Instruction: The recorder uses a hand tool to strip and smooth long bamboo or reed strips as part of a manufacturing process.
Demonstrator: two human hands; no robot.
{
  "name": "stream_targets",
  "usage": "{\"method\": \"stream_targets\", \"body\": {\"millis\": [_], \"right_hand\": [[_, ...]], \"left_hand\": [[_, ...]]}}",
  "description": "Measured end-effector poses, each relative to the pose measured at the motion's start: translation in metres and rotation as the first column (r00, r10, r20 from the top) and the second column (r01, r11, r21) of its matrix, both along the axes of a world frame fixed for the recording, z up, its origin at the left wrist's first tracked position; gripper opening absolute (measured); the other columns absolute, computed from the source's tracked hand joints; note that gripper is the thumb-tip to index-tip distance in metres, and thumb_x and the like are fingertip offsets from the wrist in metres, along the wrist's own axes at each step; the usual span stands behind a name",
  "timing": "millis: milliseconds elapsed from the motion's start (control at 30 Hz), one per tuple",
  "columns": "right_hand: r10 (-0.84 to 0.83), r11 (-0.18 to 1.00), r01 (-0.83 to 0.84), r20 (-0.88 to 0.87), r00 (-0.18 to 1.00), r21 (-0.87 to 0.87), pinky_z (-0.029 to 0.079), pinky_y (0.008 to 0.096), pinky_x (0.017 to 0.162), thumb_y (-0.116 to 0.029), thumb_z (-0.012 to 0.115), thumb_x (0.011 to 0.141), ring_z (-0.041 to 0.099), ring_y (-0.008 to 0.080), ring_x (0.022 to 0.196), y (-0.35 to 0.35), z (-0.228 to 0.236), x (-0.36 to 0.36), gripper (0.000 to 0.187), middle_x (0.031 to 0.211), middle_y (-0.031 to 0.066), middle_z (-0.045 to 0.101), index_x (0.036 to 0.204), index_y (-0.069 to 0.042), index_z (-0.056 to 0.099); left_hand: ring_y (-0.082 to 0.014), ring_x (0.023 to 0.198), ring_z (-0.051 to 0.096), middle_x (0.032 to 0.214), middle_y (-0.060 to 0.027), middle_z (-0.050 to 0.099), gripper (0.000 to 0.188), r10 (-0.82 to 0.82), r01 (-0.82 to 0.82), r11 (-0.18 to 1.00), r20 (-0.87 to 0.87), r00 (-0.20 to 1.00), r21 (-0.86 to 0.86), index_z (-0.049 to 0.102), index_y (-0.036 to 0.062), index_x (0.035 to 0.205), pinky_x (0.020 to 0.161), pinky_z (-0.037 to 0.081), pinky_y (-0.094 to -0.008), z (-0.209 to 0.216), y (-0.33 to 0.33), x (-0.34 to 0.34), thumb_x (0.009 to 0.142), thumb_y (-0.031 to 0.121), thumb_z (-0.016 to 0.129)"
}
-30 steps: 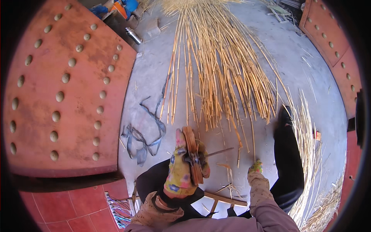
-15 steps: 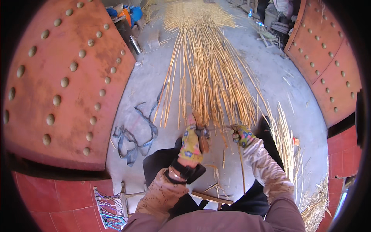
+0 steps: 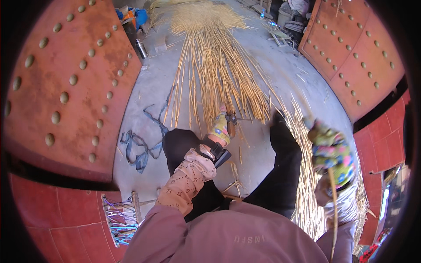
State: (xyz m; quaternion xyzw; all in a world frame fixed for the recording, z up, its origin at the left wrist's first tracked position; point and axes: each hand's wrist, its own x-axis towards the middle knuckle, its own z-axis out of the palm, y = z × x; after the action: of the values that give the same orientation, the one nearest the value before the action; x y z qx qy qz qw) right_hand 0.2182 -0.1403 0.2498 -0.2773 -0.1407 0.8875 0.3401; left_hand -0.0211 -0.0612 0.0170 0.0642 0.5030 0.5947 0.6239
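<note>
My left hand [image 3: 220, 125], in a flowered glove with bare fingertips, is closed around a small wooden tool with a dark metal part [image 3: 231, 119]. Its exact kind is unclear. It sits just above the near ends of a fan of yellow reed stalks [image 3: 219, 65] on the floor. Far off to the right, my right hand [image 3: 332, 151], gloved alike, is raised and smeared by motion. A single long reed stalk [image 3: 334, 206] runs through its grip, its lower end hanging past my sleeve.
Beneath my right arm lies another long pile of pale stalks [image 3: 302, 175]. Studded orange doors [image 3: 66, 92] flank both sides. Blue strapping [image 3: 140, 151] lies tangled left of my knee. A metal flask [image 3: 141, 49] stands by the left door, and a woven mat [image 3: 206, 19] spreads at the far end.
My right hand has swung from beside the tool out to the right and up, carrying the stalk. My left hand keeps its hold on the tool. The whole view has shifted slightly.
</note>
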Motion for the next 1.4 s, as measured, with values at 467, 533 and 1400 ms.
{"method": "stream_targets", "body": {"millis": [467,533,1400], "right_hand": [[-0.292,0.697,0.276,-0.089,0.952,0.662,0.025,0.0204,0.041,-0.025,0.035,0.089,0.025,0.0065,0.042,0.137,-0.042,-0.061,0.027,0.053,-0.0049,0.029,0.100,-0.002,0.046],[-0.227,0.769,0.274,-0.154,0.962,0.578,0.024,0.0214,0.041,-0.025,0.034,0.090,0.023,0.0076,0.042,0.148,-0.059,-0.060,0.026,0.053,-0.0045,0.027,0.095,-0.003,0.046],[-0.008,0.655,-0.171,0.234,0.972,0.736,0.035,0.0358,0.088,-0.030,0.041,0.086,0.044,0.0197,0.104,0.136,-0.165,-0.039,0.046,0.117,0.0157,0.042,0.124,-0.005,0.033]], "left_hand": [[-0.0110,0.043,0.046,0.054,-0.0008,0.045,0.047,-0.525,0.557,0.810,-0.200,0.828,0.182,0.050,0.0099,0.072,0.040,0.039,-0.0230,0.066,-0.142,0.039,0.082,0.053,0.034],[-0.0093,0.043,0.046,0.054,0.0001,0.046,0.046,-0.396,0.603,0.775,-0.599,0.696,0.189,0.050,0.0107,0.072,0.040,0.038,-0.0221,0.080,-0.158,0.042,0.083,0.053,0.033],[-0.0113,0.037,0.042,0.049,0.0017,0.042,0.043,-0.089,0.083,0.956,0.009,0.996,0.282,0.046,0.0150,0.064,0.034,0.032,-0.0227,0.096,-0.049,0.048,0.078,0.056,0.042]]}}
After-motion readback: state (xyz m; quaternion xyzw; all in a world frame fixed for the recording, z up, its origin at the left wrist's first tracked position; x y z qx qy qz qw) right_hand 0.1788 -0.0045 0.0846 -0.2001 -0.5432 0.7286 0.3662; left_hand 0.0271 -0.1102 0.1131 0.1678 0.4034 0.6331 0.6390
